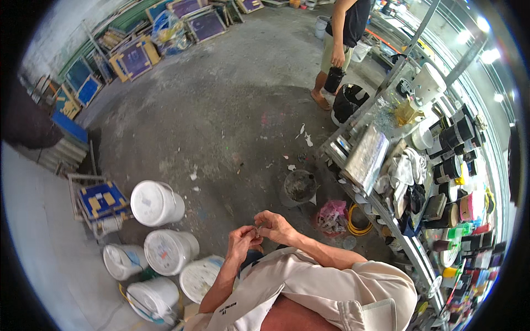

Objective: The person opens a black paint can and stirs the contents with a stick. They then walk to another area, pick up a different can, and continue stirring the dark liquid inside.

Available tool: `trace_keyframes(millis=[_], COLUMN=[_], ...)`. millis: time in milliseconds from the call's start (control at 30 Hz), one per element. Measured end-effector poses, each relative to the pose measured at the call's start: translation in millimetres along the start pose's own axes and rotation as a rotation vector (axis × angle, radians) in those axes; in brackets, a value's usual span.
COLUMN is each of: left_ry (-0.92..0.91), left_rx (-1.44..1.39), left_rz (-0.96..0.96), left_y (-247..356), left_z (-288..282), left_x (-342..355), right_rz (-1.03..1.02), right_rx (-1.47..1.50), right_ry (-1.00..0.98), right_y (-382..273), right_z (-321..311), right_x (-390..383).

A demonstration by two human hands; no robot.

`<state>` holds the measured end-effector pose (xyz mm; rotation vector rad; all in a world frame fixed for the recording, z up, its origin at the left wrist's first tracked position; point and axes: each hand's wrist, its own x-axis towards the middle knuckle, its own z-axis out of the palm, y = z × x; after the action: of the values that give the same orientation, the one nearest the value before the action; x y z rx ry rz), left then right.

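Left hand and right hand met at the lower centre of the frame, fingertips pinched around a small pale object, too tiny to identify. White buckets stood lower left, a cluttered worktop right; upper right, a person held a black container.

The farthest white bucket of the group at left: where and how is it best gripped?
Probably by its thin handle, reaching from above on its right side: the bucket stands upright, the handle curves along that side, and the lid covers the rim.
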<state>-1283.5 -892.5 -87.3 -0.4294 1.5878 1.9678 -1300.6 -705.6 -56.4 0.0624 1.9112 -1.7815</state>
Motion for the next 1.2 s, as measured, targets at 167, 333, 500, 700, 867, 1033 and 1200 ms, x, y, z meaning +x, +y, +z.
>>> trace_keyframes(millis=[167,333,500,700,867,1033,1200], left_ry=[-0.108,-0.240,-0.149,-0.095,-0.434,-0.879,-0.898], left_rx=[-0.103,-0.173,-0.033,0.200,0.323,0.290,0.874], left_rz=[-0.094,-0.135,-0.112,-0.003,-0.018,-0.295,-0.270], left_y=[75.2,126.6,209.4,344.9,398.1,416.9,434.2], left_z=[-47.0,-69.6,-62.1,-35.5,38.5,62.5,117.1], left_x=[73.6,160.2,248.4,359.1,462.2,568.3,692.6], right_rz=[0.161,0.229,0.120,-0.203,-0.398,-0.395,0.225], right_rx=[0.487,0.497,-0.037,-0.194,-0.290,-0.268,0.380], right_ry=[-0.177,-0.207,-0.166,0.427,0.468,0.754,1.247], right_y=[-58.1,-104.6,-186.9,-232.2,-220.3,-196.9,-195.9], right_z=[-35.5,-69.6,-122.1,-224.7,-235.5,-270.7,-314.7], right_x=[87.8,171.3,257.8,313.8,377.4,421.5,435.8])
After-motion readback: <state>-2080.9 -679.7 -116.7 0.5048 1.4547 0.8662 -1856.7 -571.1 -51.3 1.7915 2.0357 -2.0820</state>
